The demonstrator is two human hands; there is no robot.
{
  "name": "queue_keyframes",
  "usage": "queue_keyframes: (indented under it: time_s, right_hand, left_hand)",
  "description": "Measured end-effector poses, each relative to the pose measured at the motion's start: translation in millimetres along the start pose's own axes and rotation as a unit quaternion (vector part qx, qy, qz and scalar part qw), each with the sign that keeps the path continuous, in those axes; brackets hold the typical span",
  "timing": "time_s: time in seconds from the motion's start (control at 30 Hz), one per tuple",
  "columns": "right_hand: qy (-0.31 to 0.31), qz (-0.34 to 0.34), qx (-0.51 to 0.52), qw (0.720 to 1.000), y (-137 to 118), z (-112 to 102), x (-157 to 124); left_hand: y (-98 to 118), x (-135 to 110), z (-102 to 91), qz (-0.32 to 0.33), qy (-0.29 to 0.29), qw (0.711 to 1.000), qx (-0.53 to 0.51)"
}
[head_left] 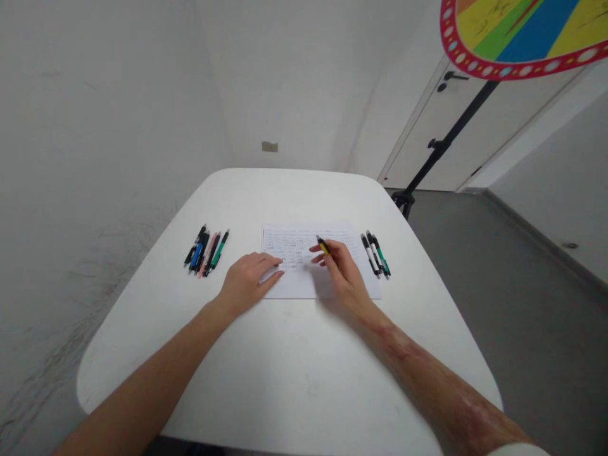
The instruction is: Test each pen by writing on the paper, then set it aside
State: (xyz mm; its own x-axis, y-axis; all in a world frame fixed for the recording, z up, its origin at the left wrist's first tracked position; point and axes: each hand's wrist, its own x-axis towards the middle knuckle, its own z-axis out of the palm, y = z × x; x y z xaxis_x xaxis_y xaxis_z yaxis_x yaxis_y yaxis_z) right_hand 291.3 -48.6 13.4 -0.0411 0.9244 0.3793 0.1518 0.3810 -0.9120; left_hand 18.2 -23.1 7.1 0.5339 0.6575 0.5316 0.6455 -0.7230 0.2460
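Observation:
A white sheet of paper (304,288) with rows of handwriting lies in the middle of the table. My left hand (249,275) rests flat on its left edge, thumb and fingers apart, holding nothing. Over the right part of the sheet, my right hand (342,269) grips a yellow and black pen (323,246) between thumb and fingers. The pen's dark end points up and away from me; its other end is hidden by the hand. Some of the writing is covered by both hands.
Several pens (204,253), in black, blue, pink and green, lie left of the paper. More pens (374,254), white and green with black ends, lie to its right. The white table (294,380) has rounded corners. Beyond it at right, a colourful wheel (522,38) stands on a black stand (441,145).

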Motion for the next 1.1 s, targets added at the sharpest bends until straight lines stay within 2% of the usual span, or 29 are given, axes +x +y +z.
queue_keyframes:
  time_s: [0.1, 0.23, 0.33, 0.47, 0.87, 1.1]
  right_hand:
    - [0.080, 0.073, 0.189, 0.976, -2, 0, 16]
    - [0.087, 0.164, 0.404, 0.896, -8, -5, 35]
    - [0.097, 0.210, 0.479, 0.847, -11, -7, 42]
    - [0.126, 0.267, 0.511, 0.807, -8, -5, 45]
    - [0.147, 0.264, 0.553, 0.776, -12, -5, 46]
    - [0.127, 0.257, 0.559, 0.778, -11, -4, 45]
  left_hand:
    - [-5, -1, 0.0, -0.010, -0.039, 0.999, -0.012]
    - [-8, -2, -3.3, -0.007, -0.074, 0.997, -0.036]
    - [-8, -2, -4.4, -0.011, -0.088, 0.995, -0.045]
    - [-7, -1, -3.3, -0.019, -0.095, 0.994, -0.040]
    - [-5, -2, -7.1, -0.017, -0.120, 0.992, -0.037]
    - [-3, -3, -4.5, -0.025, -0.118, 0.992, -0.035]
